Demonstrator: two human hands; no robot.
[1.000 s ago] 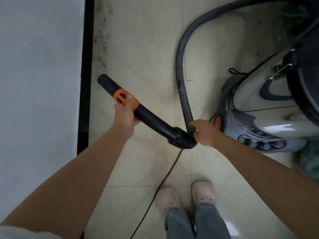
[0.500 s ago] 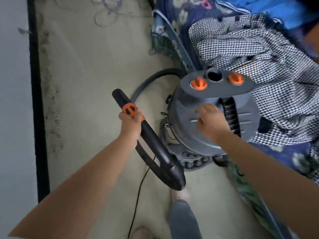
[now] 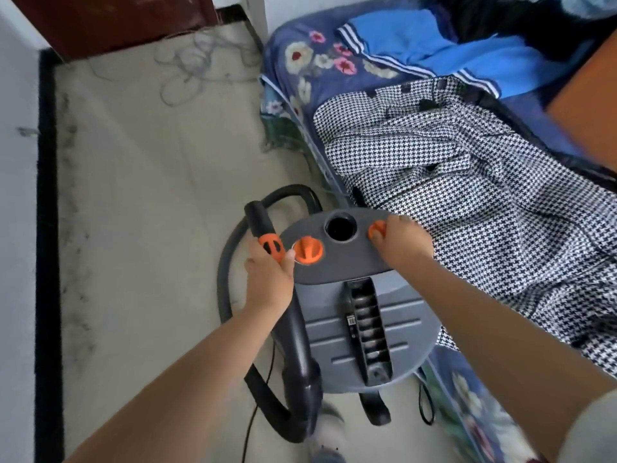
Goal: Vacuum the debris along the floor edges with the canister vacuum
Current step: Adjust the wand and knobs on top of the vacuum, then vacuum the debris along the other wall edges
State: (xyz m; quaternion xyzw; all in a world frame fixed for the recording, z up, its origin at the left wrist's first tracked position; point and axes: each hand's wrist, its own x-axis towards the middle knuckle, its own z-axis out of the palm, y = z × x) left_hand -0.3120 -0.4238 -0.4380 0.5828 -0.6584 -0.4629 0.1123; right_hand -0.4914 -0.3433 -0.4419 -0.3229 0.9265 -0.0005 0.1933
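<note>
Dirty floor [image 3: 140, 202] lines the baseboard [image 3: 45, 228]. Left hand [image 3: 268, 279] grasps the wand [image 3: 267, 240]; right hand [image 3: 400, 243] pinches the vacuum's [image 3: 360, 325] knob [image 3: 376, 227]. Switch on, then trace the edge slowly.

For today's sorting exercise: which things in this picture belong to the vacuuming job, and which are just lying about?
Job:
canister vacuum
wand, gripped by left hand
hose
right orange knob, under right hand
debris along the black skirting

Lying about:
houndstooth garment
blue garment
floral bedding
</note>
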